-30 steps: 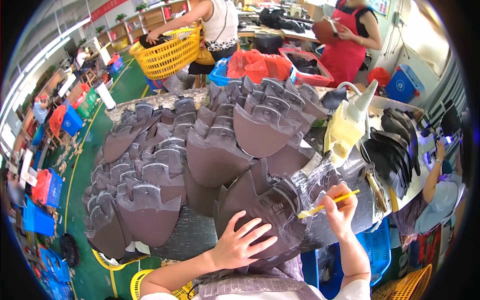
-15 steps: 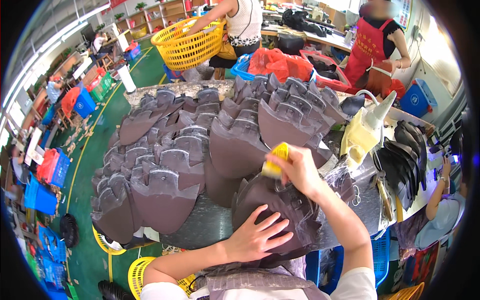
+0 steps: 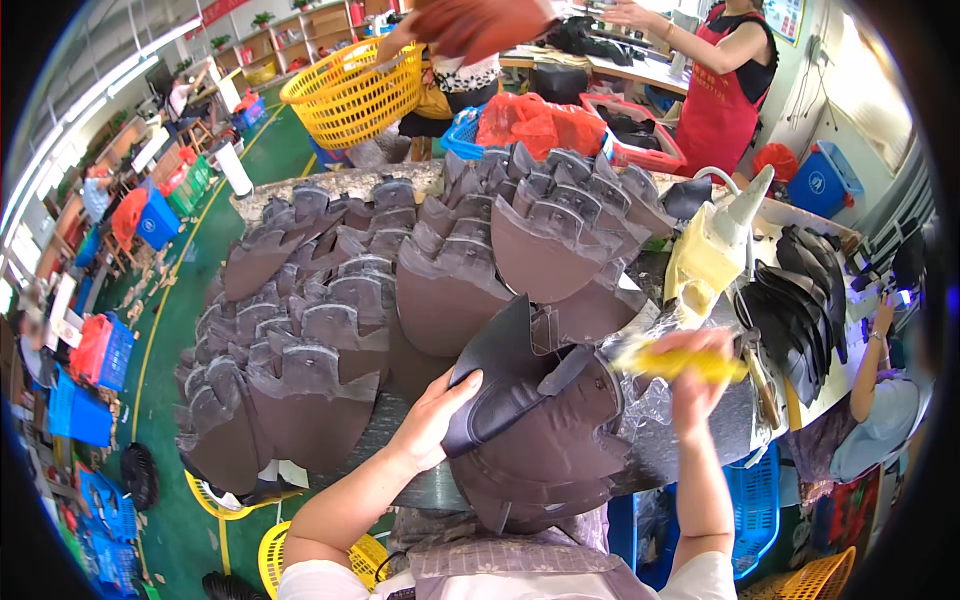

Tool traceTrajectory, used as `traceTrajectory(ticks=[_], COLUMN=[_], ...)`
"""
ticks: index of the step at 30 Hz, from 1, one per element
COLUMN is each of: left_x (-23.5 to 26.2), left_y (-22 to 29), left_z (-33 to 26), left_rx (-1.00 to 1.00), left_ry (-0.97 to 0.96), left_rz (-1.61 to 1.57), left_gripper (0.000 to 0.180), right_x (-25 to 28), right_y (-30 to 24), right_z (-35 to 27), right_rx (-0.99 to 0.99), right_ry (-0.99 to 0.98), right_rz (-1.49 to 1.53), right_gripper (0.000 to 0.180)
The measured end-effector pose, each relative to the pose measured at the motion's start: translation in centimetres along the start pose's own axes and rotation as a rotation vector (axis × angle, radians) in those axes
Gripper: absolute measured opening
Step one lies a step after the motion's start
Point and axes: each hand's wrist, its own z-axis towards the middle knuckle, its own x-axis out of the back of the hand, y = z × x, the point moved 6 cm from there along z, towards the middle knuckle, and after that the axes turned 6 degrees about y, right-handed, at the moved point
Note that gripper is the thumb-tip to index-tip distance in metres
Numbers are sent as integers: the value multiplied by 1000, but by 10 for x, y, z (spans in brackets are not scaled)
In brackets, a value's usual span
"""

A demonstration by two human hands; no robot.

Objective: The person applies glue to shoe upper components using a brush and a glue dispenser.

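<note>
Left hand (image 3: 430,420), flat a moment ago, now closes its fingers on a tilted piece (image 3: 500,400); right hand (image 3: 695,400) grips the brush (image 3: 695,364) near the container (image 3: 697,255): brushing seems paused.

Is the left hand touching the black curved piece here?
Touching. The head view shows the left hand gripping the black curved piece at its left edge, thumb lying over it.

Black piece (image 3: 506,368) now in left hand (image 3: 436,415)
</note>
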Motion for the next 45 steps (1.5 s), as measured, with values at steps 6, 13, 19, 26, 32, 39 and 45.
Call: traceTrajectory(ticks=[6,13,19,26,32,39,45], left_x=[-2,-53,-41,-81,-62,-56,-55], left_y=[-1,128,81,-3,-34,-35,-34], left_z=[4,20,141,-23,-45,-46,-48], left_rx=[27,-1182,-955,-908,-925,-915,-952], left_ry=[12,229,78,-717,-497,-411,-390], left_rz=[-26,1025,1385,1695,1753,1718,1742], left_gripper=[44,41,63,60,60,60,63], right_x=[2,101,139,96,40,20,30], right_y=[21,35,80,64,51,44,38], right_z=[-12,32,69,-6,-20,-57,-37], right_rx=[-54,96,-263,-495,-447,-338,-496], right_ry=[-20,370,172,221,-74,24,171], right_rz=[-61,-805,-1160,14,183,67,-191], right_gripper=[20,13,34,28,23,22,15])
